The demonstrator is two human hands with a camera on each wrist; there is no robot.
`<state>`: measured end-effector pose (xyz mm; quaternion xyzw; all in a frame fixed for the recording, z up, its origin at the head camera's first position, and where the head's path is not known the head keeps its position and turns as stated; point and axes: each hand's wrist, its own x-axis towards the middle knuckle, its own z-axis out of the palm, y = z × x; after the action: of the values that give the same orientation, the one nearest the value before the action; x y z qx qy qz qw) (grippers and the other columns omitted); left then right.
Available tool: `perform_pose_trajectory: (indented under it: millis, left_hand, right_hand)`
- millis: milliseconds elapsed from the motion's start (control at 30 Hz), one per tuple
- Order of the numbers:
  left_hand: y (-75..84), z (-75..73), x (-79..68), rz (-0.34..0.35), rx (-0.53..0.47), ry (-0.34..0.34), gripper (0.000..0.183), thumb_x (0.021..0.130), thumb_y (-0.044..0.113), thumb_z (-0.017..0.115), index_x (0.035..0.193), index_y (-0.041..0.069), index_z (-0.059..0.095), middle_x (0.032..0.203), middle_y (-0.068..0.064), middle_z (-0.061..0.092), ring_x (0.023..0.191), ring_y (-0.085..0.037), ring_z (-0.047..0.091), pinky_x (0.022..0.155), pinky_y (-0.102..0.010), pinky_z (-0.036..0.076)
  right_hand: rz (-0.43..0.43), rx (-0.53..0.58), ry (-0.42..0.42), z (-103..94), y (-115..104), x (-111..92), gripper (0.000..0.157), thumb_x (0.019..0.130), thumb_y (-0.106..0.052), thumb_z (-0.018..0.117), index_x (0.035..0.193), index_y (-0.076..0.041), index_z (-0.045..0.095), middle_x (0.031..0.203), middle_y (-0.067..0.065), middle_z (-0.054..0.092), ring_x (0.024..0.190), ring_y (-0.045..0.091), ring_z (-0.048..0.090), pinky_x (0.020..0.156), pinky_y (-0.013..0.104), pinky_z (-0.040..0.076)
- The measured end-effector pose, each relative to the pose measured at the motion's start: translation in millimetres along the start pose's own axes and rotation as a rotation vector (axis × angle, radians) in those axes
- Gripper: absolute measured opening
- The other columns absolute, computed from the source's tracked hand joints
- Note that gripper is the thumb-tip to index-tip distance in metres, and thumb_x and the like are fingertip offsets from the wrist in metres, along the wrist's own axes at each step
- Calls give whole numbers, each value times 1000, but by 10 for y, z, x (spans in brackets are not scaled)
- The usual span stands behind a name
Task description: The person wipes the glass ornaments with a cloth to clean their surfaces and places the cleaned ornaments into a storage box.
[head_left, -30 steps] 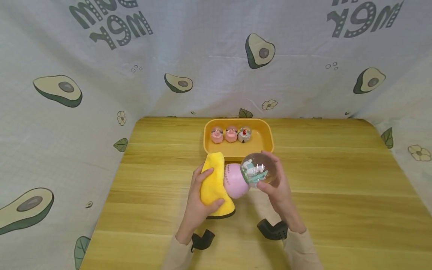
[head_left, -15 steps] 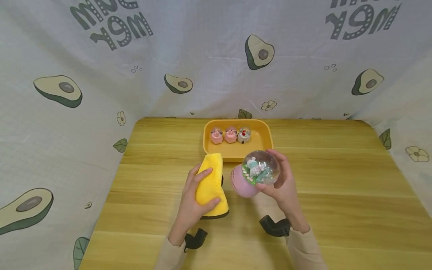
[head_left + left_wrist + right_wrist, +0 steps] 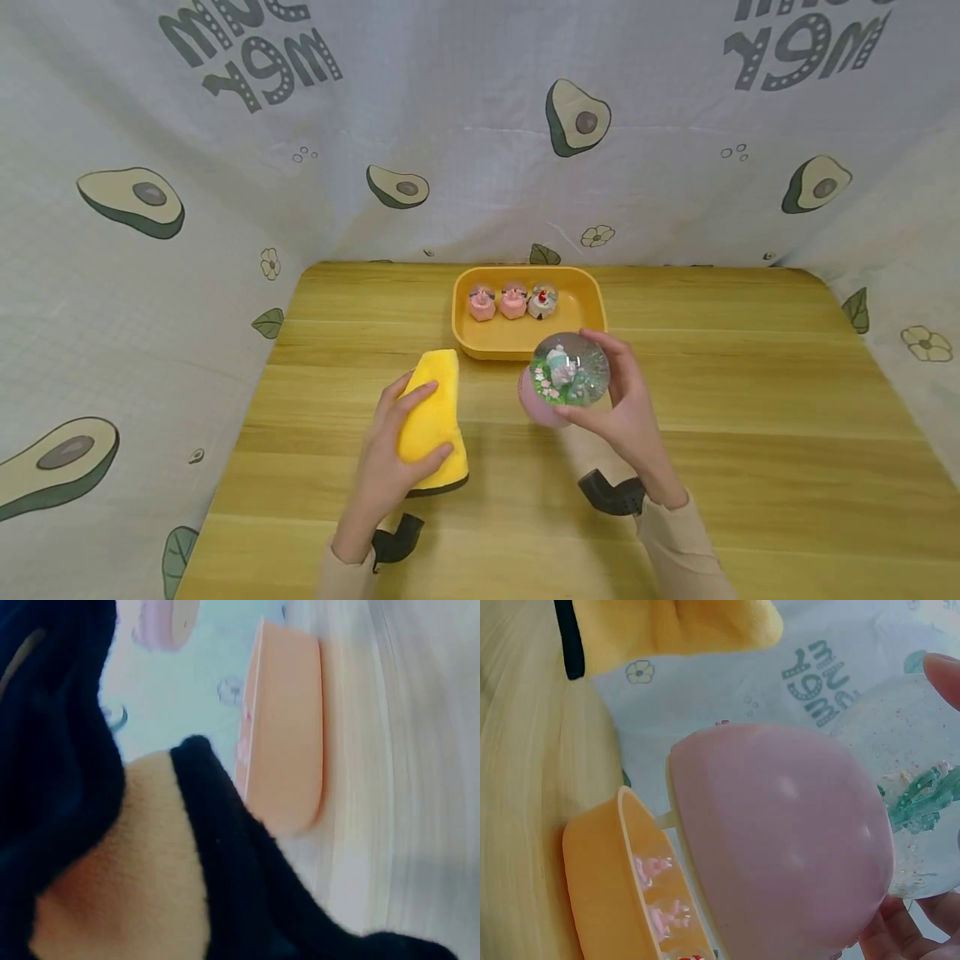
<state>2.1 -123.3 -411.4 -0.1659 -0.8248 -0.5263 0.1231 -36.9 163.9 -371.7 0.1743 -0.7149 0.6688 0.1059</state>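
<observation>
My right hand (image 3: pixel 618 408) grips a snow globe (image 3: pixel 570 369) by its clear ball, thumb on the near side and fingers on the far side. Its pink base (image 3: pixel 780 832) fills the middle of the right wrist view, tilted and off the table; white and green figures show inside the ball. To the left, my left hand (image 3: pixel 386 450) holds a folded yellow cloth (image 3: pixel 433 425) with a dark edge, fingers over it and thumb at its near side. Cloth and globe are apart. In the left wrist view the cloth (image 3: pixel 142 847) covers much of the picture.
An orange-yellow tray (image 3: pixel 585 340) stands at the back of the wooden table (image 3: pixel 750 400). Two pink little globes (image 3: pixel 513 302) and a white one (image 3: pixel 542 302) sit in a row inside it. A printed curtain (image 3: pixel 480 183) hangs behind the table.
The left hand has drawn the cloth away from the pink base, leftward. The right hand has tipped the globe, so its ball faces up more and the base sits below it.
</observation>
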Motion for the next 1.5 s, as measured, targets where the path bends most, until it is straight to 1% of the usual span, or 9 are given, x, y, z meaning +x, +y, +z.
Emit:
perform_pose_trajectory:
  millis: [167,367,600,767,933,1067,1200,1333,1500]
  left_hand:
    - [-94,-205,-116,-26,117,18,72,71,12,82,135,24,52,142,-6,39,92,-20,53,65,-31,48]
    - [-200,-391,-240,-57,263,16,72,70,15,84,134,23,54,140,-8,42,99,-26,56,68,-37,48]
    - [-277,-498,-360,-125,392,-12,68,72,21,83,134,26,54,138,-9,44,89,-28,58,63,-37,44]
    - [-329,-537,-422,-129,480,-36,66,73,24,82,133,25,55,138,-10,45,82,-25,58,57,-29,40]
    - [-380,-524,-461,-135,542,-60,64,73,29,82,132,25,56,137,-11,46,74,-22,57,53,-26,38]
    - [-401,-467,-472,-91,602,-61,64,72,31,82,130,25,58,135,-12,48,77,-27,60,54,-30,41]
    - [-405,-360,-489,-32,699,-86,63,71,35,82,129,26,59,135,-10,48,78,-33,59,50,-30,41]
    - [-404,-242,-522,-12,767,-111,61,72,37,81,128,28,60,137,-8,46,75,-34,52,45,-26,37]
    - [-395,-146,-546,-6,785,-111,59,71,36,82,126,28,62,136,-9,45,78,-40,51,51,-37,46]
  right_hand:
    - [13,-24,6,-10,36,44,89,59,23,74,139,4,38,136,11,43,122,24,40,104,24,30]
    - [61,-83,11,-30,81,90,88,62,19,76,140,1,39,134,12,44,119,21,42,102,21,31]
    - [70,-83,45,-74,133,159,86,63,20,74,139,4,38,133,7,45,116,18,44,99,20,34]
    - [74,-87,77,-113,169,230,84,64,19,73,139,4,38,135,3,44,119,17,41,102,21,31]
    - [98,-102,102,-145,192,294,82,67,18,72,139,3,37,137,4,42,121,15,39,107,30,27]
    - [99,-102,115,-166,214,337,82,67,16,73,140,2,38,136,4,42,120,16,39,108,36,26]
    - [97,-106,129,-186,242,374,82,67,16,73,140,0,39,135,3,43,120,15,40,108,34,27]
    - [99,-107,141,-205,266,402,81,67,16,74,139,1,39,134,3,43,119,15,39,108,35,26]
    - [103,-123,148,-219,281,425,81,68,14,75,139,1,40,135,4,42,119,15,39,108,36,26]
